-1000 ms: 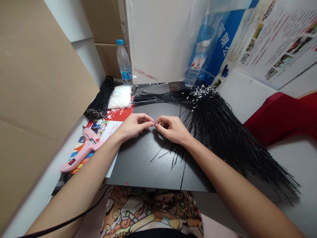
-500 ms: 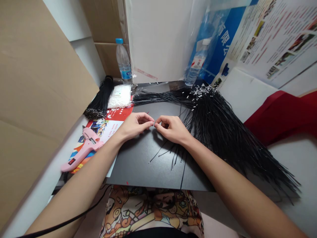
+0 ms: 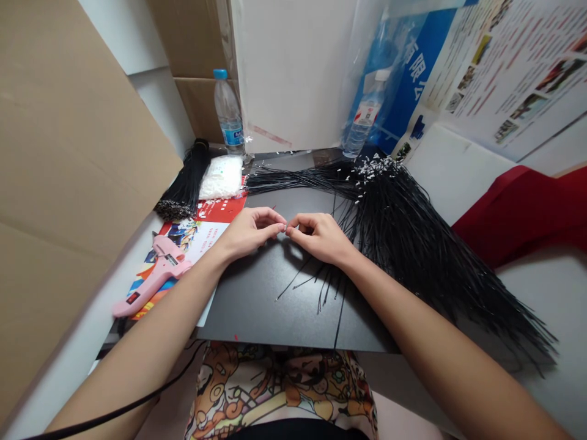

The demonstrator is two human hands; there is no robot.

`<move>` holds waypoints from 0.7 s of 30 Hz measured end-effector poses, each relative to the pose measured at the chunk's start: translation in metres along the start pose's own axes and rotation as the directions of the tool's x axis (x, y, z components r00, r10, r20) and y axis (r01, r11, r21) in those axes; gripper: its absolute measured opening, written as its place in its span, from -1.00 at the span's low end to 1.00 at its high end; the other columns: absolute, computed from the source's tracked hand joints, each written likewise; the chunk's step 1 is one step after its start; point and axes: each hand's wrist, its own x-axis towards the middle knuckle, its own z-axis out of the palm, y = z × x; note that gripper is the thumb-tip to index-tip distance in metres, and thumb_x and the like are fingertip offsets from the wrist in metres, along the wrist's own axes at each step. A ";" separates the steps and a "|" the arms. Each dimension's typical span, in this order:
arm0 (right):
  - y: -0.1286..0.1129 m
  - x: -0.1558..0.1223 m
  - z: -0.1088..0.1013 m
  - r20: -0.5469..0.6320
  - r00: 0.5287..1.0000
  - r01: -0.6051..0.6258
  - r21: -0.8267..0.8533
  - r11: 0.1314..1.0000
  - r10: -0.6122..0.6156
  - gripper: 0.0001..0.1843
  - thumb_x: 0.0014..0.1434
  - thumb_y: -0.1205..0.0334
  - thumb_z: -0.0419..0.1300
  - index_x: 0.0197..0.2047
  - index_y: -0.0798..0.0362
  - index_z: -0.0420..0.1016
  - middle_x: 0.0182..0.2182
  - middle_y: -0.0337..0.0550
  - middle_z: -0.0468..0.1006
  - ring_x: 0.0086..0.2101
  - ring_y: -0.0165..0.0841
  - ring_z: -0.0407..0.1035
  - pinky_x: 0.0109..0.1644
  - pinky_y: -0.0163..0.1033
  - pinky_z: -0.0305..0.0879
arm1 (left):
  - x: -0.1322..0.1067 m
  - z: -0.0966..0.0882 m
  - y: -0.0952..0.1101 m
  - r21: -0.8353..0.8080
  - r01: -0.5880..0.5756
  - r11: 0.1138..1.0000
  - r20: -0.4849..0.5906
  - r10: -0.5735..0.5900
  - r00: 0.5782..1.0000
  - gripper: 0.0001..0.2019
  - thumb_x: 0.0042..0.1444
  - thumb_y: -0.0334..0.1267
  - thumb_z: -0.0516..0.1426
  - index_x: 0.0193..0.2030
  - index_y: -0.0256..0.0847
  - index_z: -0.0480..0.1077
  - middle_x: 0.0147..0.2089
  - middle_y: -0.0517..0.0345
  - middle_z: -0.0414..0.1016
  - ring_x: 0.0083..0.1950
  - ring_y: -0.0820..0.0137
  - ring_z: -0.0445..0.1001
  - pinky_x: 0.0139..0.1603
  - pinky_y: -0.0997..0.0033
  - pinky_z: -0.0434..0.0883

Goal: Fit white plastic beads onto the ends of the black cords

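Note:
My left hand (image 3: 257, 230) and my right hand (image 3: 318, 235) meet fingertip to fingertip above the dark tabletop (image 3: 257, 305). Each is closed in a pinch, thumb against forefinger. Whatever sits between the tips is too small to name; only a pale speck shows there. Several thin black cords (image 3: 321, 287) with small knobbed ends lie under and in front of my right hand. A large fanned pile of black cords (image 3: 413, 238), with small white pieces (image 3: 373, 168) at its upper end, spreads beside my right forearm.
At left a pink glue gun (image 3: 160, 272) lies on a printed sheet (image 3: 208, 241), near a bag of white pieces (image 3: 222, 177) and a black cord bundle (image 3: 188, 180). More cords (image 3: 298, 179) cross the back. Two plastic bottles (image 3: 229, 116) (image 3: 364, 116) stand behind. Red cloth (image 3: 523, 214) lies right.
Almost nothing differs. Both hands keep their pinch at the same spot, with only a very slight shift of the fingers and of the view.

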 end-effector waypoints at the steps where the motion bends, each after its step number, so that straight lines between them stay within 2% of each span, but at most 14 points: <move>1: 0.000 0.000 0.000 0.003 1.000 -0.004 0.003 1.000 0.004 -0.74 0.20 0.14 0.19 -0.36 0.12 0.62 -0.66 -0.38 0.27 -0.57 -0.52 0.08 -0.38 -0.33 0.00 | 0.000 0.000 0.000 0.002 -0.004 1.000 0.001 0.004 1.000 -0.86 0.04 -0.22 0.28 -0.31 -0.25 0.51 -0.47 0.18 0.49 -0.49 0.50 0.37 -0.49 0.50 0.29; 13: -0.002 0.001 0.001 -0.001 0.998 -0.055 -0.014 0.998 0.055 -0.74 0.20 0.16 0.20 -0.37 0.13 0.63 -0.65 -0.35 0.32 -0.55 -0.51 0.11 -0.38 -0.32 0.00 | -0.001 0.000 0.000 0.037 -0.014 0.999 0.010 0.013 1.000 -0.81 0.05 -0.17 0.29 -0.30 -0.25 0.52 -0.48 0.19 0.49 -0.51 0.52 0.34 -0.49 0.51 0.30; 21: -0.010 0.001 0.006 -0.067 0.989 -0.131 -0.037 0.991 0.128 -0.77 0.17 0.18 0.18 -0.42 0.11 0.57 -0.60 -0.30 0.40 -0.52 -0.48 0.16 -0.37 -0.32 0.02 | 0.002 0.005 -0.001 0.037 -0.009 0.999 -0.069 0.011 0.998 -0.80 0.00 -0.17 0.29 -0.33 -0.26 0.50 -0.48 0.18 0.49 -0.52 0.51 0.31 -0.48 0.48 0.27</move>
